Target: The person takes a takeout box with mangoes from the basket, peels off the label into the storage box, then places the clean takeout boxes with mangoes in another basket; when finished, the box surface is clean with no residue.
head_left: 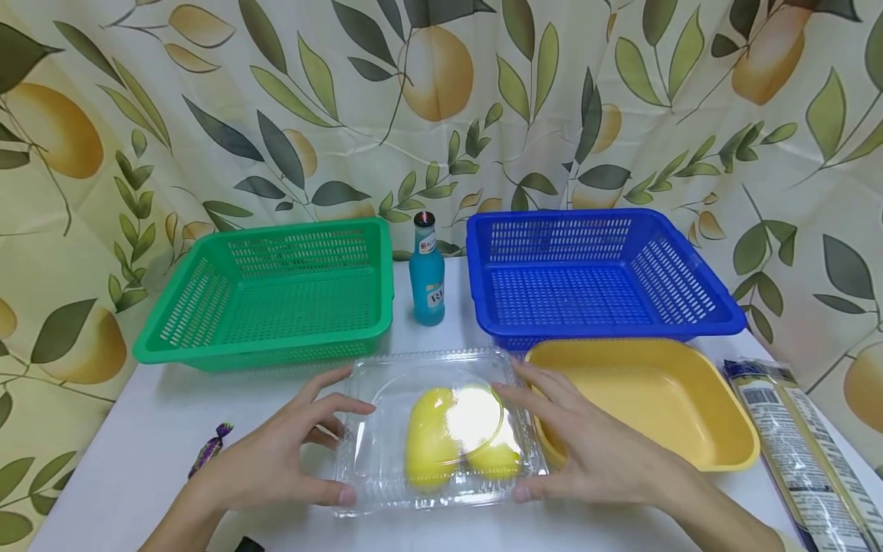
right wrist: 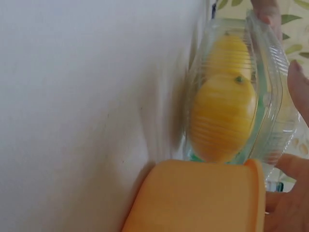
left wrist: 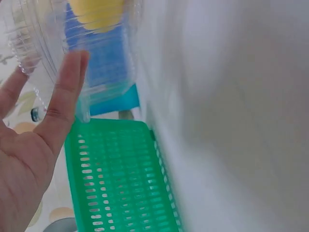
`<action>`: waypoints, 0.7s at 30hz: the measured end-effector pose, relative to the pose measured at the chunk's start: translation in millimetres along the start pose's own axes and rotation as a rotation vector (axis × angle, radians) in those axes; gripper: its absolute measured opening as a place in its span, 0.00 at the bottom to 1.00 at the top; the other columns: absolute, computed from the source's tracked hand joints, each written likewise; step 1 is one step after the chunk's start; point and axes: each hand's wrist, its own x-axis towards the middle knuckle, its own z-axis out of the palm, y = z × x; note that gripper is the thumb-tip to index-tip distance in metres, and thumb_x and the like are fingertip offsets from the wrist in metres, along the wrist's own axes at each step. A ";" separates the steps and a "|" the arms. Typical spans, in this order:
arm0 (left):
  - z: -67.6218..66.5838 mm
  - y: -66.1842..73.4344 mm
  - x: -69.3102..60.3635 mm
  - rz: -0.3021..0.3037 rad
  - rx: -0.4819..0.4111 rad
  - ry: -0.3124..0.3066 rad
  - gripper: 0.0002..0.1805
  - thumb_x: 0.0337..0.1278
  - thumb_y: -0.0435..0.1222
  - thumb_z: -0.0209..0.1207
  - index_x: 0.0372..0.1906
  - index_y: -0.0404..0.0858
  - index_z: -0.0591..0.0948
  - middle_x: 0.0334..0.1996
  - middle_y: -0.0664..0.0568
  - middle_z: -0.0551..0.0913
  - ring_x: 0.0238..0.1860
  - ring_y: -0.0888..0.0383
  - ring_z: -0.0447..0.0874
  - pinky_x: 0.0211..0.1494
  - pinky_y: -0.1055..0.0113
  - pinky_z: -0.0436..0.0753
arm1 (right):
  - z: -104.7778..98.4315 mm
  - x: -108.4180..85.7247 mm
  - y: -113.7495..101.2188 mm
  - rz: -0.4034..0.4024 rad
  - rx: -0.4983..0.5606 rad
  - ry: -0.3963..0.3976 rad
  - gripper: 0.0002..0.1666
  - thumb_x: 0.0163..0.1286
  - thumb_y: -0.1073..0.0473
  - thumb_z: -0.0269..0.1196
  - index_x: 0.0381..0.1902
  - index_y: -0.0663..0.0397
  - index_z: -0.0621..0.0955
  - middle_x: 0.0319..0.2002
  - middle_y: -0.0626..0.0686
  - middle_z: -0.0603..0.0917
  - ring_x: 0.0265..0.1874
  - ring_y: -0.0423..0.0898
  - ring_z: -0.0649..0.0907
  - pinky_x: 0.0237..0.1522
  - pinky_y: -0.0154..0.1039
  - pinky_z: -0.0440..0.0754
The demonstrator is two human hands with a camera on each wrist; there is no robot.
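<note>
A clear plastic clamshell container (head_left: 386, 452) with its lid down lies in front of me, two yellow lemon-like fruits (right wrist: 223, 118) inside. On its left side my left hand (head_left: 276, 445) holds it, thumb at the near corner and index finger over the lid. Gripping the right side, my right hand (head_left: 593, 445) has its fingers over the lid's edge and its thumb near the front corner. Glare hides part of the fruits from above. In the left wrist view, the left fingers (left wrist: 65, 96) lie fairly straight against the container's wall.
Behind stand a green basket (head_left: 276, 356), a blue bottle (head_left: 428, 280) and a blue basket (head_left: 614, 330). A yellow basin (head_left: 641, 406) sits beside my right hand, a printed packet (head_left: 800, 452) farther right. Near my left wrist lies a wrapped candy (head_left: 210, 450). A black object (head_left: 249, 545) shows at the bottom edge.
</note>
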 end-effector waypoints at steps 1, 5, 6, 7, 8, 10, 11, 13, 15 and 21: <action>-0.4 1.6 -0.9 0.013 -0.007 0.004 0.42 0.46 0.51 0.79 0.69 0.56 0.74 0.81 0.51 0.45 0.50 0.61 0.82 0.54 0.65 0.86 | -0.1 -0.8 -0.9 -0.004 -0.007 0.007 0.58 0.54 0.24 0.71 0.79 0.24 0.61 0.83 0.49 0.52 0.79 0.58 0.60 0.62 0.67 0.77; -2.8 7.2 -2.1 0.062 -0.028 0.015 0.41 0.46 0.46 0.80 0.68 0.55 0.74 0.81 0.49 0.45 0.48 0.59 0.81 0.50 0.65 0.86 | 0.2 -4.4 -3.6 -0.027 -0.034 0.047 0.57 0.54 0.26 0.72 0.79 0.25 0.62 0.82 0.49 0.55 0.77 0.58 0.64 0.60 0.66 0.78; -3.1 8.2 -2.1 0.067 -0.032 0.017 0.41 0.46 0.46 0.80 0.68 0.56 0.74 0.80 0.49 0.45 0.48 0.59 0.81 0.50 0.65 0.86 | 0.1 -5.4 -4.3 -0.019 -0.035 0.052 0.57 0.54 0.26 0.72 0.79 0.25 0.63 0.82 0.48 0.56 0.76 0.58 0.66 0.60 0.66 0.79; -3.0 9.0 -2.2 0.068 -0.036 0.018 0.41 0.46 0.46 0.80 0.68 0.56 0.74 0.80 0.49 0.45 0.48 0.58 0.81 0.50 0.65 0.86 | -0.4 -6.7 -5.1 -0.013 -0.036 0.058 0.57 0.54 0.26 0.72 0.79 0.24 0.63 0.82 0.48 0.56 0.75 0.59 0.67 0.59 0.65 0.80; -2.8 9.7 -2.5 0.067 -0.037 0.021 0.41 0.46 0.46 0.80 0.68 0.57 0.74 0.80 0.50 0.44 0.48 0.58 0.80 0.50 0.65 0.86 | -1.2 -8.0 -5.9 -0.009 -0.035 0.063 0.57 0.54 0.26 0.72 0.78 0.24 0.63 0.81 0.48 0.57 0.74 0.60 0.68 0.58 0.66 0.80; -1.7 11.2 -3.5 0.061 -0.038 0.028 0.41 0.46 0.47 0.80 0.68 0.58 0.74 0.80 0.50 0.44 0.47 0.58 0.80 0.49 0.66 0.86 | -3.5 -10.6 -7.5 -0.004 -0.028 0.075 0.57 0.54 0.26 0.72 0.78 0.23 0.63 0.81 0.49 0.57 0.73 0.61 0.70 0.56 0.66 0.82; -1.2 12.2 -4.1 0.059 -0.039 0.033 0.41 0.46 0.48 0.80 0.68 0.59 0.74 0.80 0.51 0.44 0.47 0.58 0.80 0.48 0.66 0.86 | -4.9 -11.8 -8.2 -0.011 -0.025 0.085 0.57 0.54 0.26 0.73 0.78 0.23 0.63 0.81 0.49 0.56 0.73 0.62 0.70 0.55 0.66 0.82; -0.5 14.2 -5.1 0.077 -0.038 0.046 0.41 0.46 0.48 0.80 0.68 0.59 0.74 0.80 0.52 0.43 0.46 0.58 0.80 0.45 0.66 0.85 | -8.0 -14.0 -10.0 -0.029 -0.021 0.106 0.57 0.54 0.27 0.73 0.78 0.25 0.63 0.82 0.48 0.55 0.72 0.62 0.70 0.53 0.65 0.83; -0.3 16.5 -5.6 0.107 -0.034 0.060 0.42 0.46 0.48 0.80 0.68 0.57 0.73 0.80 0.52 0.42 0.45 0.58 0.79 0.43 0.67 0.84 | -11.0 -15.8 -11.3 -0.055 -0.017 0.129 0.57 0.54 0.29 0.75 0.78 0.27 0.63 0.82 0.48 0.54 0.73 0.62 0.69 0.53 0.64 0.84; 2.0 31.1 2.9 0.137 0.002 0.102 0.42 0.44 0.49 0.81 0.67 0.60 0.74 0.80 0.57 0.41 0.43 0.58 0.78 0.40 0.66 0.84 | -23.4 -23.0 -8.1 -0.133 -0.001 0.197 0.62 0.48 0.37 0.81 0.78 0.39 0.66 0.83 0.51 0.49 0.79 0.51 0.60 0.54 0.67 0.81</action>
